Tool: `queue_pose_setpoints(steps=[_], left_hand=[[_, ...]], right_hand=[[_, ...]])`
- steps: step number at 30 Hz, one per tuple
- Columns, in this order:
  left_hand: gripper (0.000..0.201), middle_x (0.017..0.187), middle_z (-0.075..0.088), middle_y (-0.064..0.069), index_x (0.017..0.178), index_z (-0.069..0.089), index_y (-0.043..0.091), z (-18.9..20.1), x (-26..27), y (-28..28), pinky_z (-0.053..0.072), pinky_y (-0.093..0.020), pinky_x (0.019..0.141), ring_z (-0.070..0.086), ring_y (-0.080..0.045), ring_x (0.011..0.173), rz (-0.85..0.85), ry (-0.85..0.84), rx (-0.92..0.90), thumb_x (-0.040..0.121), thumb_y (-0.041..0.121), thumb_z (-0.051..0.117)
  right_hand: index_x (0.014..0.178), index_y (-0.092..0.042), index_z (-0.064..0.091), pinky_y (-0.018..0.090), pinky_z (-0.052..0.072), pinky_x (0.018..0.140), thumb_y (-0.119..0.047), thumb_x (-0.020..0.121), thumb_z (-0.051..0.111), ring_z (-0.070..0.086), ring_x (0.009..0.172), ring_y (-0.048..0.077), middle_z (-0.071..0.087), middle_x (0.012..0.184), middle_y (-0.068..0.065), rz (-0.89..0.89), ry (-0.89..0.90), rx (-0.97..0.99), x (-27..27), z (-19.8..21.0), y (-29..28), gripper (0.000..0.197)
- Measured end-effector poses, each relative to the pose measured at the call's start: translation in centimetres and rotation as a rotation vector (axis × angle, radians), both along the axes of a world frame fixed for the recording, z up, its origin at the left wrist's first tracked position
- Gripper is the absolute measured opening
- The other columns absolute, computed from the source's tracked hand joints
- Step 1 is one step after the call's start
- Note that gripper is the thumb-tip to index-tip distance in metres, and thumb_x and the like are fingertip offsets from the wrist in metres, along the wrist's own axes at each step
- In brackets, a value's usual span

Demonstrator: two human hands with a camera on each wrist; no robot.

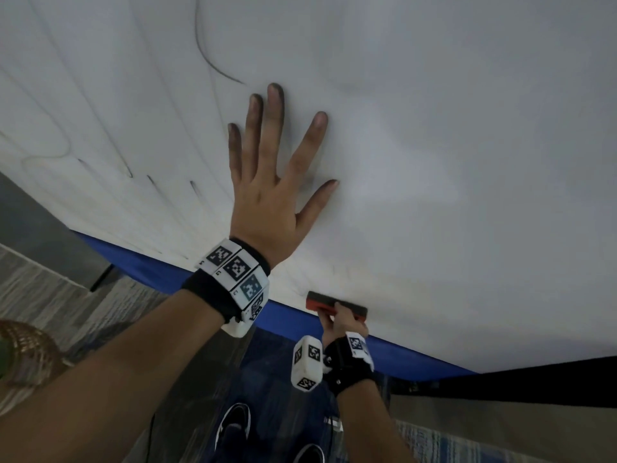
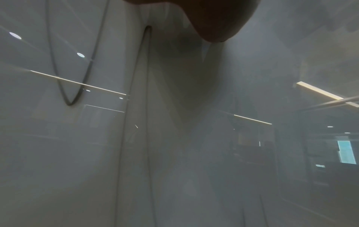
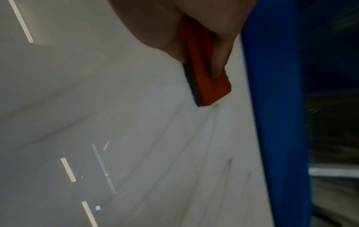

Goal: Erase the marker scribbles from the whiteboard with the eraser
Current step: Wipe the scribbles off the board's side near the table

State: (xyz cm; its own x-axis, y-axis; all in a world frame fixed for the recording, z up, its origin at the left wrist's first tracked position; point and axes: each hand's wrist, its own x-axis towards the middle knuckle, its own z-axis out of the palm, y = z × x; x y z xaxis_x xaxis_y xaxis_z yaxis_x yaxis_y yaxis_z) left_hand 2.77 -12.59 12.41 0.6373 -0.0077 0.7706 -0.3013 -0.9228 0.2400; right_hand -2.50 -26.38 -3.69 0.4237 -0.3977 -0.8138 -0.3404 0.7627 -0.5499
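A large whiteboard [image 1: 434, 145] with a blue lower frame [image 1: 143, 265] fills the head view. Dark marker scribbles [image 1: 213, 61] and fainter loops remain on its left part; the left wrist view shows a dark loop [image 2: 71, 98] close up. My left hand [image 1: 270, 182] lies flat on the board, fingers spread and straight, tips smudged dark. My right hand [image 1: 340, 324] grips a red eraser [image 1: 335, 305] with a dark felt face, pressed on the board just above the blue frame. In the right wrist view the eraser [image 3: 211, 86] sits between thumb and fingers beside the frame [image 3: 272, 122].
Below the board are a patterned floor and my two shoes [image 1: 233, 426]. A woven basket [image 1: 26, 352] stands at the lower left. A dark ledge [image 1: 541, 379] runs along the lower right.
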Motion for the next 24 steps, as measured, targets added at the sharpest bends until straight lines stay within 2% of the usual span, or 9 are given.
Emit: queue_pose_setpoints(steps=[3, 8, 11, 13, 15, 18, 21, 23, 24], left_hand=[[0.066, 0.160, 0.024, -0.036, 0.155, 0.030, 0.018, -0.2, -0.1, 0.0, 0.016, -0.066, 0.124, 0.017, -0.050, 0.151, 0.000, 0.001, 0.001, 0.102, 0.044, 0.061], [0.066, 0.158, 0.026, -0.037, 0.154, 0.030, 0.017, -0.6, 0.0, 0.0, 0.016, -0.067, 0.124, 0.017, -0.050, 0.150, -0.003, -0.017, -0.006, 0.102, 0.043, 0.062], [0.067, 0.159, 0.025, -0.036, 0.155, 0.031, 0.018, -0.4, 0.0, -0.1, 0.016, -0.065, 0.124, 0.018, -0.049, 0.151, -0.004, -0.007, 0.001, 0.102, 0.043, 0.062], [0.066, 0.160, 0.026, -0.034, 0.155, 0.033, 0.019, -0.3, -0.2, 0.2, 0.018, -0.064, 0.124, 0.020, -0.048, 0.151, -0.002, -0.012, 0.015, 0.101, 0.044, 0.063], [0.065, 0.160, 0.029, -0.031, 0.154, 0.036, 0.020, -0.1, -0.4, 0.8, 0.022, -0.063, 0.123, 0.023, -0.045, 0.151, 0.000, -0.025, 0.050, 0.100, 0.046, 0.064], [0.062, 0.158, 0.033, -0.027, 0.152, 0.045, 0.021, 0.2, -0.6, 2.2, 0.030, -0.059, 0.120, 0.027, -0.040, 0.150, -0.010, -0.066, 0.120, 0.099, 0.047, 0.065], [0.057, 0.158, 0.036, -0.026, 0.150, 0.050, 0.021, 0.5, -0.8, 3.3, 0.035, -0.056, 0.117, 0.030, -0.038, 0.149, -0.028, -0.082, 0.195, 0.099, 0.041, 0.066], [0.054, 0.158, 0.035, -0.025, 0.149, 0.051, 0.021, 0.7, -0.9, 3.7, 0.036, -0.056, 0.116, 0.032, -0.038, 0.149, -0.055, -0.079, 0.220, 0.099, 0.036, 0.066], [0.053, 0.158, 0.034, -0.024, 0.149, 0.052, 0.021, 0.7, -0.9, 3.8, 0.036, -0.057, 0.116, 0.033, -0.039, 0.149, -0.066, -0.077, 0.220, 0.099, 0.034, 0.067]], right_hand=[[0.136, 0.006, 0.049, 0.051, 0.056, 0.080, 0.012, 0.092, 0.063, 0.061, 0.105, 0.045, 0.056, 0.134, 0.030, -0.008, -0.026, 0.050, -0.2, 0.9, 0.1, 0.047], [0.140, -0.003, 0.039, 0.051, 0.055, 0.094, 0.006, 0.098, 0.059, 0.066, 0.089, 0.026, 0.055, 0.130, 0.021, -0.018, -0.269, 0.104, 0.4, 3.3, 0.3, 0.048], [0.131, -0.006, 0.037, 0.052, 0.056, 0.091, 0.009, 0.095, 0.061, 0.063, 0.093, 0.030, 0.050, 0.131, 0.021, -0.004, -0.212, 0.062, 0.5, 3.7, 1.4, 0.045], [0.132, 0.000, 0.041, 0.051, 0.056, 0.084, 0.011, 0.094, 0.062, 0.062, 0.104, 0.037, 0.051, 0.136, 0.025, 0.015, -0.136, 0.047, 0.3, 3.9, 1.8, 0.045], [0.135, 0.007, 0.048, 0.051, 0.057, 0.081, 0.008, 0.096, 0.060, 0.061, 0.115, 0.040, 0.055, 0.136, 0.029, 0.046, -0.168, 0.127, 0.5, 4.9, 1.1, 0.040], [0.135, 0.005, 0.054, 0.049, 0.059, 0.092, -0.003, 0.101, 0.057, 0.062, 0.121, 0.036, 0.063, 0.129, 0.021, 0.118, -0.313, 0.248, 0.8, 6.6, 0.0, 0.035], [0.137, 0.000, 0.045, 0.046, 0.062, 0.087, -0.001, 0.099, 0.061, 0.068, 0.107, 0.031, 0.060, 0.129, 0.021, 0.113, -0.362, 0.216, 0.8, 7.3, 1.0, 0.041], [0.129, -0.007, 0.036, 0.046, 0.061, 0.084, 0.005, 0.096, 0.062, 0.068, 0.092, 0.028, 0.054, 0.126, 0.019, 0.064, -0.281, 0.128, 1.0, 5.3, 2.9, 0.043], [0.127, -0.009, 0.034, 0.046, 0.060, 0.081, 0.007, 0.095, 0.063, 0.066, 0.091, 0.031, 0.052, 0.125, 0.019, 0.048, -0.229, 0.081, 1.2, 3.4, 4.1, 0.045]])
